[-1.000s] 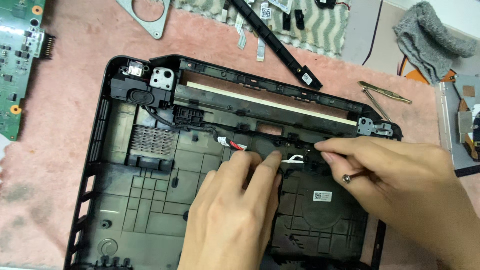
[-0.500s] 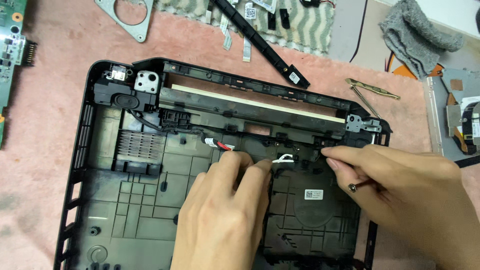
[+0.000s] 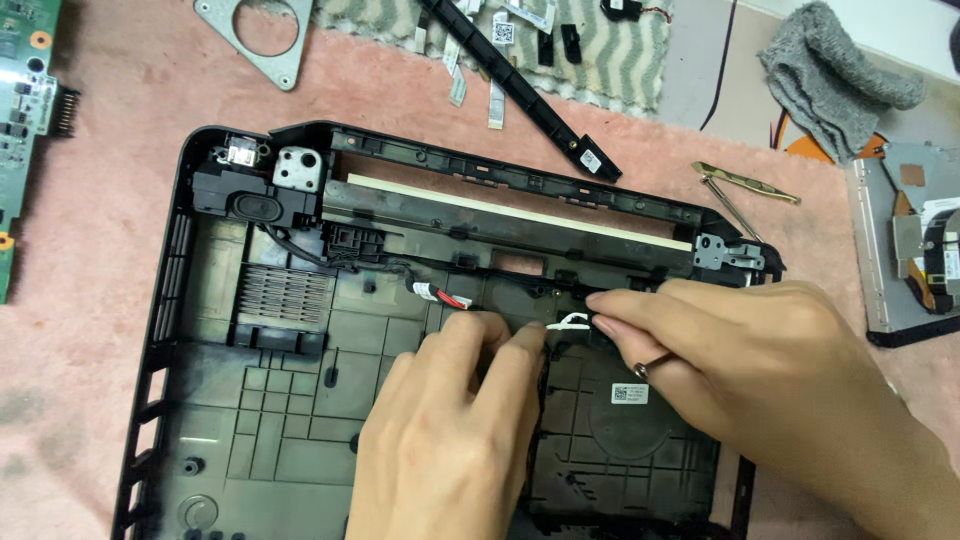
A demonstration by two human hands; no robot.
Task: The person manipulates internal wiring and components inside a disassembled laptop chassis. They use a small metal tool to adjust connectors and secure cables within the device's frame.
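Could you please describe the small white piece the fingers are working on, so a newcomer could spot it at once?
Start from the black laptop shell on the pink mat. Near its middle, the left hand and right hand meet fingertip to fingertip. Between them sits the white piece, the only white bit there, unlike the red-and-white plug to its left.

My fingertips meet on a small white cable point(image 3: 568, 321) near the middle of the black plastic laptop base shell point(image 3: 300, 400), just below its long hinge-side bar. The cable is short, thin and curved, lying against the dark plastic. The shell lies flat and open side up, stripped, dusty, ribbed inside, with a vent grille at its left and a round fan recess under my right palm.
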